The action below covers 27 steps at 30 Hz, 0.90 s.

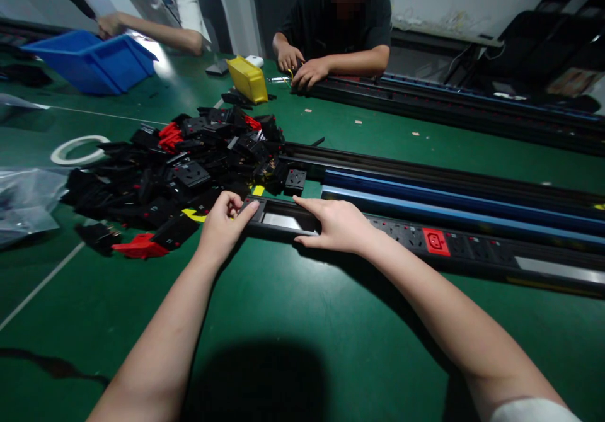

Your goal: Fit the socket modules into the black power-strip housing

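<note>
Looks like your long black socket strip (466,264) on the green tabletop (265,308) is part filled, gap remaining, left hand (220,227) pinching its square black end socket (259,215), right hand (343,223) straddling it, grip unclear.

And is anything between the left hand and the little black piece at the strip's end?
Nothing visible: the left hand touches the black piece on the strip. The loose pile lies beyond, not between.
</note>
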Motion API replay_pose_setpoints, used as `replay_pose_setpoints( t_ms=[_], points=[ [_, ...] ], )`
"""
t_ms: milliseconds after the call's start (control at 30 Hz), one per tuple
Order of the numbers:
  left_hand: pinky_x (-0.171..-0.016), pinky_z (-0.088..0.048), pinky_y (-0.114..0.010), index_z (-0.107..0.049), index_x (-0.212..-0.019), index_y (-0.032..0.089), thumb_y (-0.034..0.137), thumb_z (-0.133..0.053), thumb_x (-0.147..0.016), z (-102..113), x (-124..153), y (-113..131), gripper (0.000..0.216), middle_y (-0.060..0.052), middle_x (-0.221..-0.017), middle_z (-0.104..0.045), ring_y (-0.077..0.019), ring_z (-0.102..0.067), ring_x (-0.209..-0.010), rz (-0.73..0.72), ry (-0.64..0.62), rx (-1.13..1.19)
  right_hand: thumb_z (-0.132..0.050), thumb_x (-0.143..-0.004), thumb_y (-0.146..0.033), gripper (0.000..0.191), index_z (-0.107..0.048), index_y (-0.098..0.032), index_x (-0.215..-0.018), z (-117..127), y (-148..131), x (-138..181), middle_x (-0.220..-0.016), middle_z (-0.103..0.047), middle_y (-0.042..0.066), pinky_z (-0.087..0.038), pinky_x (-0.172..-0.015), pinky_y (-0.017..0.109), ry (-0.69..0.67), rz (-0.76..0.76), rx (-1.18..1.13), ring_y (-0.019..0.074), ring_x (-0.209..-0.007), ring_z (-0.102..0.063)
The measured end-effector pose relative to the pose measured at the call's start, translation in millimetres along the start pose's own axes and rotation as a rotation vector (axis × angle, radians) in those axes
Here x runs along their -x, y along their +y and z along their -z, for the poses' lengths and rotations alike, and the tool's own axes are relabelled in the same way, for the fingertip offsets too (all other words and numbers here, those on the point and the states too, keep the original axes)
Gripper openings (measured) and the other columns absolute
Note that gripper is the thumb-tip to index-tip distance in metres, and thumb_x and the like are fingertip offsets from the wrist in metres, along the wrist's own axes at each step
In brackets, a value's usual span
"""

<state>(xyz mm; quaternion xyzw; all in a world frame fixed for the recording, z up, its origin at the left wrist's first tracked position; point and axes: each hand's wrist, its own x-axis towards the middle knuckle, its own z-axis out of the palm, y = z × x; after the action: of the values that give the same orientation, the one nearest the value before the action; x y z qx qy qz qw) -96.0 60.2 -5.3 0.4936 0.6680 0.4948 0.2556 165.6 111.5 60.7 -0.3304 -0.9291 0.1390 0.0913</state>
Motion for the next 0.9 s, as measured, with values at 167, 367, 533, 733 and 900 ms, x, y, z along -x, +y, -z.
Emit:
replay_pose_setpoints(
  t_ms=[167,367,533,733,900],
  points=[
    [-0.061,-0.039,-0.027,-0.057,-0.083,0.022,0.047,-0.078,-0.073,-0.3,3.4,10.5,0.034,0.002,-0.071,-0.053,-0.0147,-0.048,-0.063,-0.031,-0.111,0.028,-0.068,-0.086,-0.050,0.080,-0.043,-0.014,-0.153,-2.7,-3.4,1.6,-0.147,-0.059,0.013,-0.055,-0.094,0.039,-0.013,0.006,0.051,0.0298,-0.121,-0.066],
    [-0.087,-0.052,-0.034,-0.074,-0.110,0.023,0.050,-0.071,-0.082,2.7,6.1,19.6,0.039,-0.006,-0.105,-0.075,-0.0245,-0.069,-0.095,-0.094,-0.358,-0.031,-0.068,-0.088,-0.046,0.078,-0.041,-0.011,-0.151,-2.7,-6.3,3.5,-0.144,-0.060,0.017,-0.056,-0.095,0.042,-0.003,0.017,0.063,0.0310,-0.120,-0.066],
    [-0.100,-0.049,-0.034,-0.081,-0.104,0.027,0.048,-0.065,-0.089,9.0,3.0,20.7,0.031,-0.005,-0.110,-0.076,-0.0240,-0.067,-0.107,-0.179,-0.507,-0.051,-0.066,-0.090,-0.042,0.073,-0.039,-0.011,-0.150,-4.4,-5.5,5.6,-0.147,-0.054,0.018,-0.057,-0.093,0.044,0.053,0.097,0.021,0.0315,-0.120,-0.063],
    [-0.096,-0.051,-0.033,-0.083,-0.099,0.028,0.048,-0.065,-0.089,11.2,-0.7,16.4,0.029,-0.005,-0.102,-0.074,-0.0214,-0.068,-0.098,-0.229,-0.554,-0.009,-0.062,-0.095,-0.032,0.072,-0.027,-0.019,-0.156,-3.6,-0.3,4.9,-0.152,-0.050,0.014,-0.052,-0.101,0.047,0.085,0.267,-0.053,0.0295,-0.127,-0.056],
    [-0.098,-0.050,-0.035,-0.080,-0.103,0.025,0.049,-0.067,-0.087,9.1,2.8,17.5,0.032,-0.006,-0.104,-0.076,-0.0244,-0.069,-0.101,-0.191,-0.455,-0.034,-0.059,-0.098,-0.029,0.068,-0.027,-0.024,-0.158,-3.1,2.0,3.1,-0.154,-0.052,0.007,-0.050,-0.101,0.049,0.012,0.350,-0.023,0.0311,-0.128,-0.051]
  ],
)
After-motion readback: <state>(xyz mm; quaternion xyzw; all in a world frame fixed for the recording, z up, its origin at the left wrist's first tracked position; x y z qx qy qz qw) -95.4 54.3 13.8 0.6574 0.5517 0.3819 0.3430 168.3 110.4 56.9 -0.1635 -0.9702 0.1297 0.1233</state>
